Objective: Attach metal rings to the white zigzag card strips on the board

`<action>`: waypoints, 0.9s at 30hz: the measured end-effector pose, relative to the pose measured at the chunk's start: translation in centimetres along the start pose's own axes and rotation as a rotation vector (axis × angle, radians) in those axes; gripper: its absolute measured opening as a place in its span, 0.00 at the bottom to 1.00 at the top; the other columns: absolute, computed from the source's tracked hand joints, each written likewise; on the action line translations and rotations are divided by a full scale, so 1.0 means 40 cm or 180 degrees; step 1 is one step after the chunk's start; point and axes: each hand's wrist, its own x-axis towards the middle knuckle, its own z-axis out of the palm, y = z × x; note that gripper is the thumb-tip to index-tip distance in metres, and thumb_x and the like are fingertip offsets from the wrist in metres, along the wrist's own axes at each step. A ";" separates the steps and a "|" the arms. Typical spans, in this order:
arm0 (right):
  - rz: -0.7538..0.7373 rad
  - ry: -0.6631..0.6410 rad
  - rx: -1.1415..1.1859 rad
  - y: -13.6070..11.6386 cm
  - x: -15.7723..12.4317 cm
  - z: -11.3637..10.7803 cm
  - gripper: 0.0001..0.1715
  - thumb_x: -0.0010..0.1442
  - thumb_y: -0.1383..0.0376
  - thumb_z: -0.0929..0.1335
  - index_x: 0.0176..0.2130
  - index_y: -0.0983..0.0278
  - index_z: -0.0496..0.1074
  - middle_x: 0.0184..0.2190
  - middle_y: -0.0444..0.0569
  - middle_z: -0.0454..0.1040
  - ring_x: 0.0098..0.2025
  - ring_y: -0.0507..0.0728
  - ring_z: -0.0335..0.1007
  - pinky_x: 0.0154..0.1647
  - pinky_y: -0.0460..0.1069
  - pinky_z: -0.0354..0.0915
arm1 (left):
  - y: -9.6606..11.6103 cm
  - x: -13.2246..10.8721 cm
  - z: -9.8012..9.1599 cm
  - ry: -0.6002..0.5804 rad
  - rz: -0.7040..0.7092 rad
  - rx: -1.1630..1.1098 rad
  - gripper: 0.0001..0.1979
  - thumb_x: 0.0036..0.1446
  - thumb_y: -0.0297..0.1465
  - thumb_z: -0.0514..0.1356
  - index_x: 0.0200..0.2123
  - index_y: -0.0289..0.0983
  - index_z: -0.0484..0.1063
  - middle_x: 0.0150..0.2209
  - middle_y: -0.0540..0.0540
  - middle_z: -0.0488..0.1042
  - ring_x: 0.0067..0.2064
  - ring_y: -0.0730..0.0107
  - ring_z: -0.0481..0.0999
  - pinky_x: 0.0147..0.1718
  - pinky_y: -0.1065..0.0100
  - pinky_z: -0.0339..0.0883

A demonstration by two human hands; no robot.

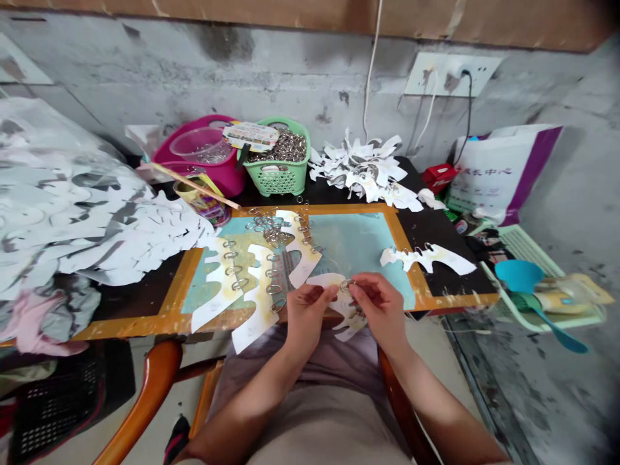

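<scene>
Close in front of me at the table's front edge, my left hand (310, 307) pinches a white cut-out piece (332, 279) with yellowish stains. My right hand (380, 307) is closed on a small metal ring (346, 285) at that piece's edge. Part of the piece hangs below, between my hands. To the left lie stained white cut-outs (259, 278) with rings along one edge, and another white piece (300, 252) with rings behind them. A loose heap of metal rings (276, 229) sits further back. On the right rests one more ringed cut-out (429, 258).
A green basket (278, 174) full of metal rings and a magenta basket (232, 174) stand at the back. A can with a stick (206, 197) is beside them. White cut-outs pile up at left (97, 219) and back right (363, 168). A light green tray (537, 316) holds tools.
</scene>
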 end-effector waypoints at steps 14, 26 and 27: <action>0.0126 -0.0081 -0.0654 -0.007 -0.022 -0.012 0.09 0.60 0.60 0.70 0.39 0.62 0.75 0.32 0.47 0.77 0.32 0.54 0.74 0.33 0.46 0.69 | -0.011 -0.035 0.014 -0.0312 0.0063 0.0024 0.20 0.52 0.37 0.67 0.45 0.39 0.65 0.27 0.55 0.71 0.23 0.80 0.68 0.24 0.78 0.66; -0.1176 -0.2217 -0.2455 -0.088 0.114 -0.122 0.09 0.66 0.71 0.62 0.37 0.62 0.70 0.34 0.47 0.72 0.36 0.54 0.68 0.37 0.48 0.62 | -0.009 -0.062 0.004 -0.0968 0.1488 0.1605 0.19 0.59 0.30 0.59 0.53 0.40 0.60 0.56 0.38 0.61 0.58 0.55 0.66 0.56 0.51 0.64; -0.1257 -0.2304 -0.2617 -0.064 0.122 -0.112 0.09 0.65 0.72 0.62 0.37 0.63 0.71 0.34 0.47 0.72 0.37 0.55 0.68 0.37 0.49 0.62 | -0.016 -0.043 -0.002 -0.0936 0.1760 0.2101 0.18 0.58 0.28 0.59 0.51 0.40 0.61 0.55 0.38 0.63 0.60 0.53 0.64 0.58 0.48 0.61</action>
